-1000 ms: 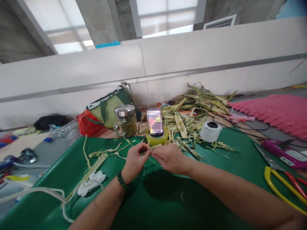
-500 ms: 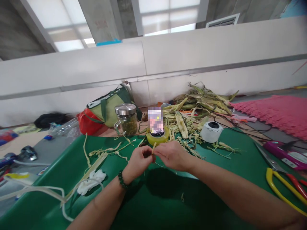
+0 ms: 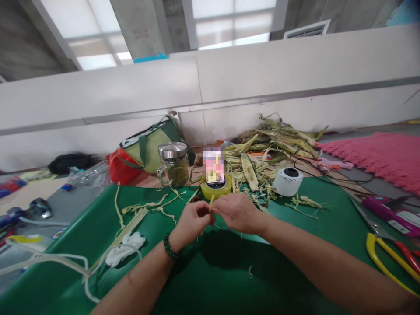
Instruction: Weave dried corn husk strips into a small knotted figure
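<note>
My left hand (image 3: 190, 221) and my right hand (image 3: 236, 212) meet over the green mat (image 3: 210, 275), fingertips pinched together on a thin pale husk strip (image 3: 211, 202) that sticks up between them. A dark bead bracelet (image 3: 168, 247) sits on my left wrist. Just beyond the hands stands a phone (image 3: 214, 168) propped in a yellow tape roll (image 3: 216, 190). Loose husk strips (image 3: 144, 210) lie on the mat to the left.
A pile of corn husks (image 3: 272, 148) lies behind the mat, a white tape roll (image 3: 288, 180) beside it. A lidded glass jar (image 3: 173, 164) and a green bag (image 3: 147, 146) stand at back left. Yellow-handled scissors (image 3: 387, 251) lie at right; a white husk flower (image 3: 126, 249) at left.
The hands have drawn closer together; the strip that lay across the fingertips now stands upright, pinched between them.
</note>
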A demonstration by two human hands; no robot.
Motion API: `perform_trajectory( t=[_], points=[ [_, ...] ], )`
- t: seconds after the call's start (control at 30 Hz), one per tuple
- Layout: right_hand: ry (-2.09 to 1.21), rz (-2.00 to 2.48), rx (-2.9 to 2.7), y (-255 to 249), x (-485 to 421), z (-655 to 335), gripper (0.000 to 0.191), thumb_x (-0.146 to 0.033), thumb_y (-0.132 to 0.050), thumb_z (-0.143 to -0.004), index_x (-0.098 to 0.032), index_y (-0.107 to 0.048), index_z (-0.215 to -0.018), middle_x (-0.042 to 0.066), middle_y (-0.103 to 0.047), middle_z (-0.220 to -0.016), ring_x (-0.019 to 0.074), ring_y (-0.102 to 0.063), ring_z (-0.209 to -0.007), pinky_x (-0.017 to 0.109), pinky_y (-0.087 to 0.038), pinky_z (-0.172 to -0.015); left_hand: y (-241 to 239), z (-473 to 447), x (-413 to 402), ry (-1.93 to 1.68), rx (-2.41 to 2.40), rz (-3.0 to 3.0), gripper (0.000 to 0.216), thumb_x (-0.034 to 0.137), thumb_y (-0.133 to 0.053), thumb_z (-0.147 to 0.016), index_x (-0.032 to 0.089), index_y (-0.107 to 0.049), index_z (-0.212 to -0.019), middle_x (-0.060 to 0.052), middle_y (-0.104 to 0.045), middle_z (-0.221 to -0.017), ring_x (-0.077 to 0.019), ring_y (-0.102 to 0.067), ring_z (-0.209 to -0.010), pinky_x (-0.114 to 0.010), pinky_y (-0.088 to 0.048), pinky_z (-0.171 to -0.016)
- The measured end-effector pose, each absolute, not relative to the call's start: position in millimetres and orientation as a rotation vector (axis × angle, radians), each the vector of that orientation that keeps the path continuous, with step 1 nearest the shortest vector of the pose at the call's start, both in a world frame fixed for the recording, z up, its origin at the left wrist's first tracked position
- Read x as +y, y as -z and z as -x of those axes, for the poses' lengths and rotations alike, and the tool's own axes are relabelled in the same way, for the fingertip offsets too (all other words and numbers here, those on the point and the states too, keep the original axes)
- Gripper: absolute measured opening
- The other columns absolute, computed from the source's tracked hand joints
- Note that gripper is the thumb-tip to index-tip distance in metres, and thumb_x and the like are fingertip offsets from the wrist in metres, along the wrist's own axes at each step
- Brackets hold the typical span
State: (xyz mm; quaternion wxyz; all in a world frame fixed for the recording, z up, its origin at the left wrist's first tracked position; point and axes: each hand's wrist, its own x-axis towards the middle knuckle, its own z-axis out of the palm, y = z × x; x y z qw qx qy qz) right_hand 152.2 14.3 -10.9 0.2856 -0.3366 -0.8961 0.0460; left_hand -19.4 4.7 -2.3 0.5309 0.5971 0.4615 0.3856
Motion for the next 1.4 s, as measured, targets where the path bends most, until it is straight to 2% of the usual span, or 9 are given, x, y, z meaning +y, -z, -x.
perform_trajectory(
  t=[0.2,0.5,0.7,0.8,0.97,1.07,1.2,1.3,1.4],
  points=[
    [-0.765,0.850,-2.174,5.9,27.8,-154.0,0.020,-0.018,-0.049,-0.086,-0.015,-0.065,-0.074,0.000,-0.063,-0.067,0.0112,-0.055,-0.061,0.019,-0.036,-0.057,-0.3,21.1,3.9,-0.977,0.853,-1.065,0.023,0.029,-0.078,-0.057,0.015,-0.063,-0.068,0.000,-0.064,-0.056,-0.0112,-0.058,-0.054,-0.020,-0.044,-0.054],
    [0.087,0.966,-2.575,8.3,4.6,-145.6,0.015,-0.012,-0.047,-0.082,-0.014,-0.061,-0.079,0.006,-0.065,-0.068,0.0150,-0.053,-0.055,0.026,-0.025,-0.049,10.1,14.1,5.5,-1.187,1.249,-1.564,0.010,0.021,-0.069,-0.060,0.016,-0.061,-0.056,0.001,-0.061,-0.055,-0.0124,-0.053,-0.055,-0.022,-0.041,-0.054],
    [-0.642,0.827,-2.272,-3.3,23.2,-159.7,0.020,-0.021,-0.051,-0.084,-0.014,-0.063,-0.069,0.001,-0.060,-0.060,0.0109,-0.051,-0.055,0.020,-0.034,-0.052,1.2,20.2,-1.5,-0.767,0.853,-1.270,0.012,0.023,-0.072,-0.061,0.015,-0.063,-0.062,-0.001,-0.064,-0.055,-0.0137,-0.059,-0.053,-0.023,-0.044,-0.054],
    [-0.998,0.778,-2.136,0.8,30.9,-158.0,0.021,-0.025,-0.051,-0.085,-0.013,-0.064,-0.072,-0.001,-0.057,-0.057,0.0092,-0.047,-0.051,0.018,-0.035,-0.049,-0.1,20.4,-0.8,-0.909,0.789,-1.114,0.017,0.027,-0.074,-0.061,0.016,-0.062,-0.068,0.000,-0.065,-0.055,-0.0124,-0.059,-0.053,-0.022,-0.044,-0.053],
    [-0.429,0.971,-2.406,8.7,17.1,-148.2,0.020,-0.018,-0.048,-0.086,-0.014,-0.065,-0.076,0.003,-0.064,-0.068,0.0114,-0.052,-0.058,0.021,-0.031,-0.054,7.8,14.9,7.6,-1.275,1.051,-1.173,0.014,0.021,-0.072,-0.060,0.016,-0.059,-0.063,0.003,-0.063,-0.054,-0.0108,-0.058,-0.055,-0.022,-0.046,-0.059],
    [-0.069,0.981,-2.559,5.3,10.4,-150.6,0.017,-0.015,-0.048,-0.083,-0.014,-0.063,-0.074,0.005,-0.063,-0.066,0.0122,-0.050,-0.055,0.024,-0.026,-0.051,9.6,14.1,8.5,-1.141,1.178,-1.331,0.014,0.016,-0.070,-0.056,0.016,-0.056,-0.054,0.004,-0.058,-0.047,-0.0102,-0.053,-0.048,-0.021,-0.041,-0.050],
    [-0.405,0.899,-2.412,-2.1,21.0,-159.9,0.020,-0.015,-0.048,-0.082,-0.014,-0.062,-0.068,0.002,-0.060,-0.062,0.0113,-0.050,-0.055,0.021,-0.030,-0.052,5.4,16.3,3.0,-0.785,0.931,-1.204,0.014,0.018,-0.073,-0.054,0.015,-0.059,-0.057,0.001,-0.063,-0.051,-0.0123,-0.057,-0.049,-0.022,-0.042,-0.050],
    [-0.813,0.802,-2.231,-2.0,29.8,-160.9,0.023,-0.020,-0.049,-0.086,-0.014,-0.063,-0.069,-0.001,-0.059,-0.061,0.0106,-0.052,-0.058,0.019,-0.036,-0.054,3.5,17.6,0.8,-0.876,0.785,-1.052,0.019,0.025,-0.076,-0.057,0.015,-0.062,-0.064,0.000,-0.064,-0.054,-0.0119,-0.058,-0.051,-0.022,-0.043,-0.053],
    [-0.749,0.817,-2.226,5.2,28.0,-155.7,0.024,-0.022,-0.047,-0.088,-0.015,-0.064,-0.074,0.000,-0.062,-0.066,0.0110,-0.055,-0.061,0.019,-0.037,-0.057,4.9,16.2,2.6,-1.090,0.840,-0.975,0.024,0.027,-0.078,-0.056,0.016,-0.060,-0.067,0.001,-0.063,-0.056,-0.0111,-0.058,-0.053,-0.021,-0.043,-0.053]
  ],
)
